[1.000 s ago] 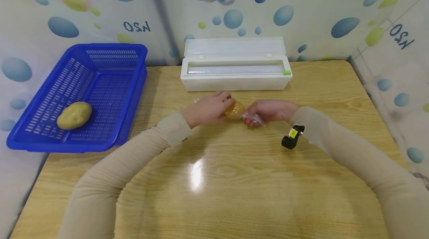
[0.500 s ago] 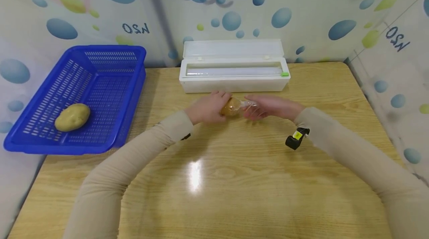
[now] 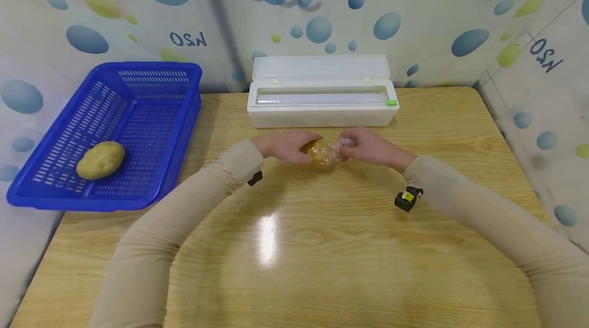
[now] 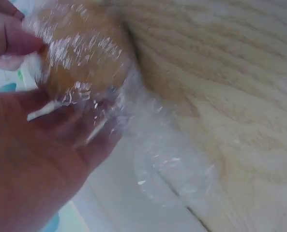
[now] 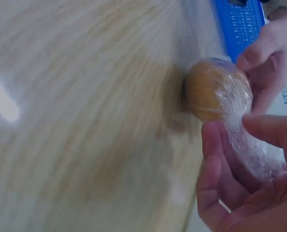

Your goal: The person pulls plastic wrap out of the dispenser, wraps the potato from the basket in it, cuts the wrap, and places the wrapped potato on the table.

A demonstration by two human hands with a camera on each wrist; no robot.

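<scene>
A round, orange-brown item [image 3: 319, 153] is wrapped in clear cling film, close over the table in front of the white dispenser; I cannot tell its kind. My left hand [image 3: 287, 145] grips its left side, thumb and fingers curled round it. A loose tail of film [image 4: 174, 159] trails off past that hand in the left wrist view. On the other side, my right hand [image 3: 374, 147] pinches the gathered end of the cling film [image 5: 252, 150] between thumb and fingers. In the right wrist view the film narrows into a twisted neck beside the item.
Behind the hands stands a white cling film dispenser [image 3: 322, 117], its lid up, with a roll [image 3: 322, 99] inside and a green slider [image 3: 391, 103]. A blue basket [image 3: 184, 139] at the left holds a potato [image 3: 100, 160]. Patterned walls border the wooden table [image 3: 322, 246].
My right hand has let the film end lie across its open fingers, then taken a pinch on it from above. My left hand stays on the wrapped item, its grip shifted slightly.
</scene>
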